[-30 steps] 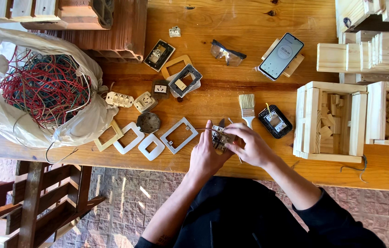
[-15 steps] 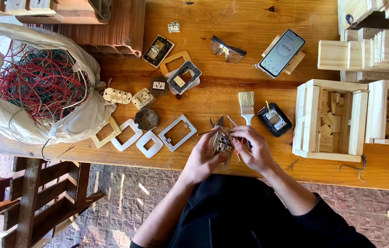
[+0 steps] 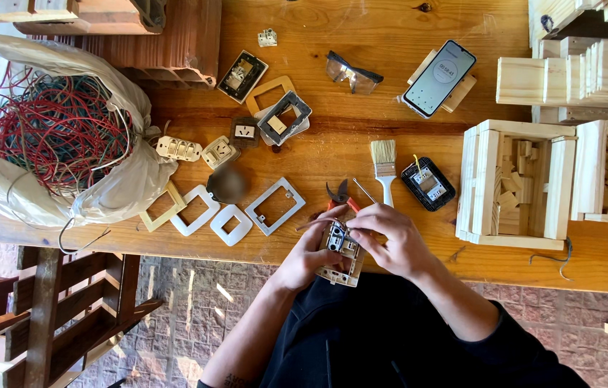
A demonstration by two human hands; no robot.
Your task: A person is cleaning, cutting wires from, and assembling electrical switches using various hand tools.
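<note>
Since a second ago the socket module (image 3: pixel 338 251) has slid a little nearer and lower, now hanging over the near edge of the tabletop (image 3: pixel 404 144) rather than above it. The left hand (image 3: pixel 311 255) is wrapped around its side, clamping it; the right hand (image 3: pixel 390 241) pinches at its top, fingertips closed on a small part or wire end — too small to tell which. The work looks to have settled into fine fiddling at the terminals. Just beyond the hands lie red-handled cutters (image 3: pixel 340 195) and a paintbrush (image 3: pixel 384 167), close enough to knock. To the left sit empty cover frames (image 3: pixel 275 206); further left, a bag of tangled wire (image 3: pixel 52 133). A slatted wooden crate (image 3: pixel 516 183) stands to the right.
</note>
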